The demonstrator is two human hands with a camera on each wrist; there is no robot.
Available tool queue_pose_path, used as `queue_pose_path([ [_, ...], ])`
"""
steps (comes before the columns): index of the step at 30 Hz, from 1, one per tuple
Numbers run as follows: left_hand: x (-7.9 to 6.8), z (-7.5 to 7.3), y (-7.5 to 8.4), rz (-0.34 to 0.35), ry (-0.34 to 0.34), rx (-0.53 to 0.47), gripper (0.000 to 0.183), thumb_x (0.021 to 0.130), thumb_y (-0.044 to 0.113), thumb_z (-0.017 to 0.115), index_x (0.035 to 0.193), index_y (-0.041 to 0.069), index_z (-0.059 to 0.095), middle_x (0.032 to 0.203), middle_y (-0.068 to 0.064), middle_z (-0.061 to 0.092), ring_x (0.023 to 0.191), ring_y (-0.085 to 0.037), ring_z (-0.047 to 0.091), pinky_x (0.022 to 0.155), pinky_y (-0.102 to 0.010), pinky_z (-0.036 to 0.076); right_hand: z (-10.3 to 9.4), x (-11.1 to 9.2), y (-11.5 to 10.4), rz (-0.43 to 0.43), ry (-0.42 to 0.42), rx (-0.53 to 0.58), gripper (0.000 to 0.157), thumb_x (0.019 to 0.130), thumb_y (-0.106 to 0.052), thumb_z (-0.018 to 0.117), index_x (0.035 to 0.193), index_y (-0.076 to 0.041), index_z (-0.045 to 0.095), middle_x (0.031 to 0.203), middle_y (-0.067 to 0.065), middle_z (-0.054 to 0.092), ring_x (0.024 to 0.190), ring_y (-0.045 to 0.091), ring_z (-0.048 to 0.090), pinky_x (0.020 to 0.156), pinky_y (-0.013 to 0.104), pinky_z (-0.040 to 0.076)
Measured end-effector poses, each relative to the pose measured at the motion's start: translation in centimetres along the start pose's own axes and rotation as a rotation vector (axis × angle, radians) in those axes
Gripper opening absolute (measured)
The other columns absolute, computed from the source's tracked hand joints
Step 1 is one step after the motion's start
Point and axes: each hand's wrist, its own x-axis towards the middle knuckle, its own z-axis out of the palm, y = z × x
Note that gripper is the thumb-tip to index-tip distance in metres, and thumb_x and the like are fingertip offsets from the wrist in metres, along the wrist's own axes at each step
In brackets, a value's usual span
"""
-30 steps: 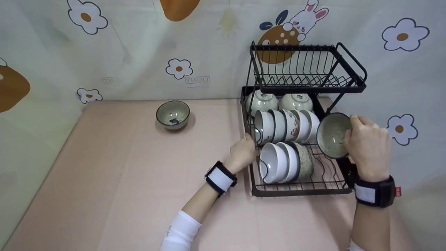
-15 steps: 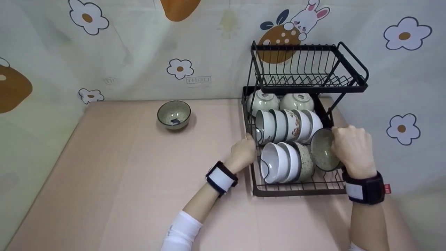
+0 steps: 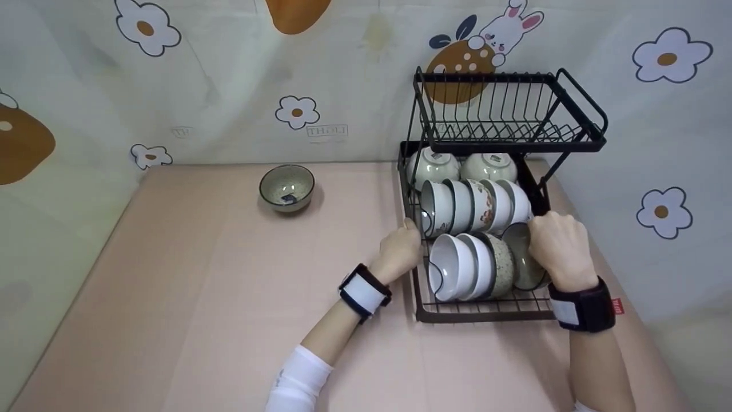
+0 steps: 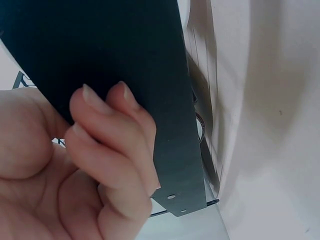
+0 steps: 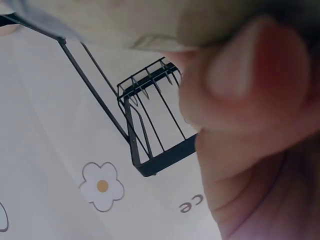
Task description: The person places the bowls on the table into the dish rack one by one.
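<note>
My right hand (image 3: 562, 252) pinches a grey-green bowl (image 3: 519, 252) by its right rim. The bowl stands on edge in the front row of a black two-tier dish rack (image 3: 474, 316), just right of a speckled bowl (image 3: 503, 266) and two white bowls (image 3: 449, 269). In the right wrist view, the thumb (image 5: 232, 75) lies against the bowl's pale surface, close to the camera. My left hand (image 3: 399, 252) grips the rack's left side. Its curled fingers (image 4: 112, 130) press on the dark side panel (image 4: 115, 45) in the left wrist view.
A second grey-green bowl (image 3: 287, 194) sits upright on the pink table (image 3: 240, 297), left of the rack. Several patterned bowls (image 3: 479, 206) stand on edge in the middle row. Behind them, two bowls (image 3: 489, 167) lie upside down under the upper tier (image 3: 509, 143).
My right hand has moved left and down, bringing the grey-green bowl from the rack's right side into the front row and turning it more edge-on. The left hand keeps its place on the rack.
</note>
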Motion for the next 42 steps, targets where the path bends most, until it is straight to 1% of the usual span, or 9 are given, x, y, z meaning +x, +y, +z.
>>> queue_pose_path([
  [4, 0.1, 0.0, 0.1, -0.007, -0.007, 0.007, 0.062, 0.088, 0.006, 0.052, 0.142, -0.013, 0.029, 0.098, -0.018, 0.069, 0.075, -0.025, 0.066, 0.059, -0.033, 0.055, 0.2, -0.1, -0.7, -0.021, 0.018, -0.017, 0.01, 0.069, 0.01, 0.053, 0.061, 0.01, 0.059, 0.059, 0.027, 0.058, 0.047, 0.045, 0.053, 0.037, 0.052, 0.042],
  [9, 0.1, 0.0, 0.0, -0.004, 0.001, 0.004, 0.062, 0.088, 0.008, 0.053, 0.141, -0.013, 0.029, 0.094, -0.017, 0.069, 0.073, -0.024, 0.065, 0.058, -0.033, 0.054, 0.3, -0.2, -1.2, -0.03, 0.032, -0.028, 0.011, 0.07, 0.01, 0.054, 0.061, 0.01, 0.059, 0.06, 0.027, 0.058, 0.048, 0.044, 0.053, 0.037, 0.052, 0.041],
  [17, 0.0, -0.1, -0.1, -0.014, -0.026, -0.022, 0.063, 0.087, 0.003, 0.051, 0.143, -0.013, 0.026, 0.084, -0.013, 0.067, 0.061, -0.018, 0.056, 0.052, -0.028, 0.049, 0.3, -0.3, -1.9, -0.024, 0.037, -0.035, 0.011, 0.071, 0.01, 0.056, 0.061, 0.011, 0.061, 0.064, 0.028, 0.06, 0.051, 0.046, 0.056, 0.039, 0.053, 0.043],
  [23, 0.0, -0.1, -0.2, -0.019, -0.014, -0.017, 0.064, 0.088, 0.007, 0.053, 0.143, -0.013, 0.027, 0.087, -0.014, 0.068, 0.065, -0.021, 0.059, 0.057, -0.031, 0.053, 0.3, -0.2, -2.5, -0.021, 0.056, -0.044, 0.016, 0.075, 0.01, 0.053, 0.061, 0.011, 0.061, 0.061, 0.027, 0.06, 0.05, 0.044, 0.056, 0.039, 0.052, 0.044],
  [27, 0.0, -0.1, -0.1, -0.004, -0.003, -0.011, 0.063, 0.088, 0.008, 0.053, 0.142, -0.014, 0.028, 0.088, -0.015, 0.068, 0.069, -0.023, 0.063, 0.06, -0.034, 0.054, 0.4, -0.5, -2.4, 0.016, 0.086, -0.052, 0.019, 0.076, 0.012, 0.05, 0.059, 0.011, 0.06, 0.059, 0.026, 0.058, 0.049, 0.045, 0.056, 0.039, 0.052, 0.043],
  [29, -0.1, -0.1, -0.1, 0.003, -0.002, -0.013, 0.063, 0.088, 0.008, 0.053, 0.141, -0.014, 0.028, 0.09, -0.016, 0.069, 0.071, -0.023, 0.064, 0.06, -0.033, 0.054, 0.4, -0.5, -2.4, 0.021, 0.094, -0.06, 0.02, 0.076, 0.013, 0.05, 0.058, 0.01, 0.059, 0.058, 0.025, 0.057, 0.049, 0.045, 0.056, 0.039, 0.052, 0.043],
  [34, -0.1, -0.2, -0.1, 0.018, -0.004, -0.023, 0.062, 0.088, 0.007, 0.053, 0.141, -0.015, 0.028, 0.092, -0.018, 0.069, 0.071, -0.024, 0.064, 0.057, -0.032, 0.054, 0.5, -0.5, -2.8, -0.008, 0.1, -0.064, 0.025, 0.077, 0.012, 0.05, 0.053, 0.008, 0.055, 0.054, 0.022, 0.057, 0.045, 0.04, 0.055, 0.036, 0.049, 0.043],
  [40, 0.0, -0.1, -0.1, 0.009, -0.01, -0.012, 0.063, 0.088, 0.008, 0.053, 0.141, -0.014, 0.028, 0.087, -0.015, 0.068, 0.065, -0.02, 0.06, 0.053, -0.029, 0.05, 0.7, -0.5, -3.0, -0.012, 0.102, -0.053, 0.021, 0.073, 0.013, 0.053, 0.053, 0.005, 0.051, 0.055, 0.022, 0.057, 0.045, 0.04, 0.055, 0.036, 0.049, 0.042],
  [42, 0.1, -0.1, -0.1, 0.005, -0.015, -0.013, 0.063, 0.089, 0.009, 0.053, 0.142, -0.014, 0.028, 0.086, -0.014, 0.068, 0.063, -0.019, 0.058, 0.051, -0.028, 0.049, 0.8, -0.4, -3.0, -0.02, 0.094, -0.046, 0.019, 0.073, 0.011, 0.053, 0.055, 0.005, 0.052, 0.056, 0.023, 0.058, 0.046, 0.041, 0.055, 0.037, 0.05, 0.042],
])
